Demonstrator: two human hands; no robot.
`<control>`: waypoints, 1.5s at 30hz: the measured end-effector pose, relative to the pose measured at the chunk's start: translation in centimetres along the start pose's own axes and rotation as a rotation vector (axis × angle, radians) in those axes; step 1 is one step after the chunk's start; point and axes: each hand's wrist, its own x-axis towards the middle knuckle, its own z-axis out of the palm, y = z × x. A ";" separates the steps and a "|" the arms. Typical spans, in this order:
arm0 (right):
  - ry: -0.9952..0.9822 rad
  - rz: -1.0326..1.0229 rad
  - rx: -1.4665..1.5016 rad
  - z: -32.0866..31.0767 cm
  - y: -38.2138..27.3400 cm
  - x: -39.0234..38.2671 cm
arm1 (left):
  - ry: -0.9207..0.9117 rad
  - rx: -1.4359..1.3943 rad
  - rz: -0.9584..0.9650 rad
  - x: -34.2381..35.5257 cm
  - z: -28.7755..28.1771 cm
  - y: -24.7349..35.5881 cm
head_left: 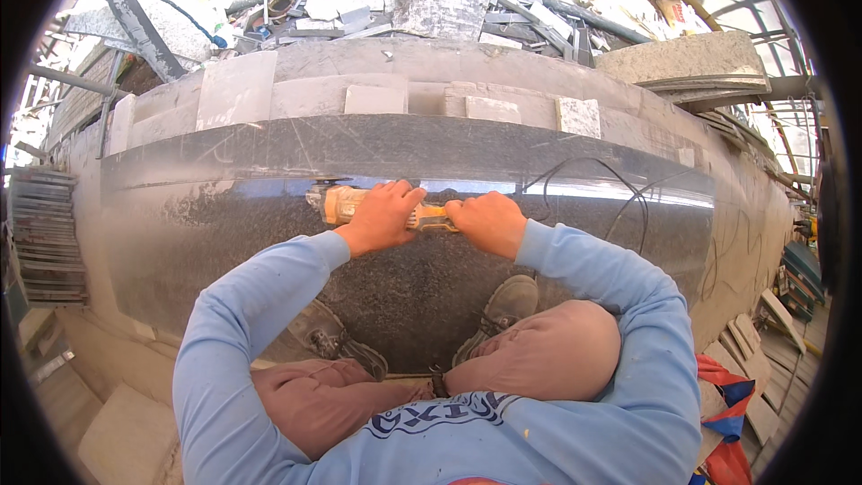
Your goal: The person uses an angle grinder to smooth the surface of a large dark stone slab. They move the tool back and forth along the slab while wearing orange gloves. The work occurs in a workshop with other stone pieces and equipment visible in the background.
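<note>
Head view, left hand [382, 216], right hand [489, 220] gripping yellow grinder [346, 203] (dark slab [224, 216] edge)

One head-worn fisheye view looks steeply down from close above the person's own blue-sleeved arms and knees onto the dark polished stone slab [431, 296] they squat on. It faces forward across the slab to the grey stone offcuts [422, 9] behind, with straight edges bowing toward the round black rim.

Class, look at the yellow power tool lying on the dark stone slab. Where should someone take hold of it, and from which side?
Grip the yellow angle grinder along its long body, coming from above on the near side. It lies sideways across the dark stone slab, working head at its left end. The left hand wraps the front of the body, the right hand the rear handle.
</note>
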 end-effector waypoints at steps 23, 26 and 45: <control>0.051 -0.049 0.032 1.5 1.2 1.0 | -0.012 0.008 -0.045 0.2 0.4 -0.9; 0.068 -0.052 0.057 2.8 0.9 2.6 | -0.031 0.034 -0.056 -0.5 0.1 -2.2; 0.045 -0.074 0.046 2.6 0.7 2.2 | -0.009 0.041 -0.044 -0.5 0.3 -1.4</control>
